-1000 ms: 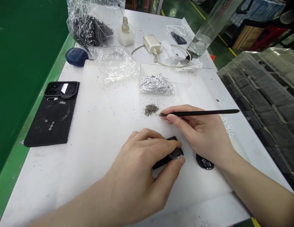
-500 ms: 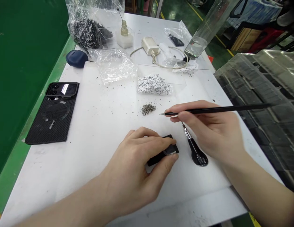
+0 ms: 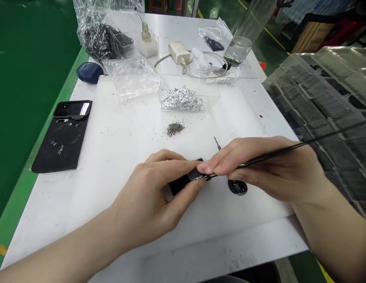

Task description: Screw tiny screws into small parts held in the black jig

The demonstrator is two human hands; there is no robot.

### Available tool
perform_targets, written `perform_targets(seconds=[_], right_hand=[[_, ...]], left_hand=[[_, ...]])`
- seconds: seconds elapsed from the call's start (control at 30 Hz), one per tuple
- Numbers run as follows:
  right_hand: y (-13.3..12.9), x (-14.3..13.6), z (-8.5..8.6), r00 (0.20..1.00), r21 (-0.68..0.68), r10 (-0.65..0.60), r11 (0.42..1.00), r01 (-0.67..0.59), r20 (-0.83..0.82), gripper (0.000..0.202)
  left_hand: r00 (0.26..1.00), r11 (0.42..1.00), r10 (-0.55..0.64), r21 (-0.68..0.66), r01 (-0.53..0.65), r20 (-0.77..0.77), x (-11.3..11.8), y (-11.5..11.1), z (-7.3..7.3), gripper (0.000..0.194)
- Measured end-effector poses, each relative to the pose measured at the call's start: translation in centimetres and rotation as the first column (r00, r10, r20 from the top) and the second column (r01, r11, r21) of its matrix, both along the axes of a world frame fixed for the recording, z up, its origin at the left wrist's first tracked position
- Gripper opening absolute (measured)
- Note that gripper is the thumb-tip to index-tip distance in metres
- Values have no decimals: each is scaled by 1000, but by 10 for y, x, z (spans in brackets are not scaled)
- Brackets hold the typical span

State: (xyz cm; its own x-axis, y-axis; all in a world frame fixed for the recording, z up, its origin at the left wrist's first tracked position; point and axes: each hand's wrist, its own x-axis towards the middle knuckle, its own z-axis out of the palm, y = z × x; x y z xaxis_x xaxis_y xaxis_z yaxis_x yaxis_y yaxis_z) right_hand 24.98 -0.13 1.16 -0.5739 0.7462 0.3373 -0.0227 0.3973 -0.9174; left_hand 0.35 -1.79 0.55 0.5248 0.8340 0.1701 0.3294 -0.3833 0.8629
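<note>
Thumb and fingers of my left hand (image 3: 159,188) grip a small black block (image 3: 179,184) on the white mat. My right hand (image 3: 259,169) holds thin black tweezers (image 3: 271,154), their metal tips at the block's right end beside my left fingertips. Its fingertips touch the block's top. Partly beneath my right hand lies a screwdriver with a glossy black handle (image 3: 237,187); its shaft points away from me. Beyond the hands is a small pile of tiny metal screws (image 3: 175,128). Behind that, a clear tray (image 3: 212,103) holds small white pieces.
A black-cased phone (image 3: 60,143) and a blue case (image 3: 90,72) lie at the left. Towards the back are plastic bags (image 3: 135,78), a charger (image 3: 179,52) with its cable, a small bottle (image 3: 146,32) and a clear cylinder (image 3: 237,49). Clear compartment boxes (image 3: 321,94) stand at the right.
My right hand has brought the tweezers from beside the screw pile down to the black block, now partly covering the screwdriver. My left hand keeps its grip. The view has shifted slightly.
</note>
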Motion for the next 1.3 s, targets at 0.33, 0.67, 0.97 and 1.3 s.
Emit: perform_targets(seconds=[0.33,0.67,0.97,1.3], right_hand=[[-2,-1,4,999,-8,-16,1000,17,30,24],[-1,-1,4,998,0,-37,999,37,53,25],[0,-2,6,998,-1,-28,1000,28,57,21],[0,-1,-3,1000,-15,-29,999,29,3,23]], left_hand=[[1000,1000,-12,-3,12,-1,-2,1,1,19],[1000,1000,-11,-20,11,-1,-2,0,1,18],[1000,1000,-12,-25,12,-6,-2,0,1,18],[999,1000,-19,-13,19,-29,-2,0,2,18]])
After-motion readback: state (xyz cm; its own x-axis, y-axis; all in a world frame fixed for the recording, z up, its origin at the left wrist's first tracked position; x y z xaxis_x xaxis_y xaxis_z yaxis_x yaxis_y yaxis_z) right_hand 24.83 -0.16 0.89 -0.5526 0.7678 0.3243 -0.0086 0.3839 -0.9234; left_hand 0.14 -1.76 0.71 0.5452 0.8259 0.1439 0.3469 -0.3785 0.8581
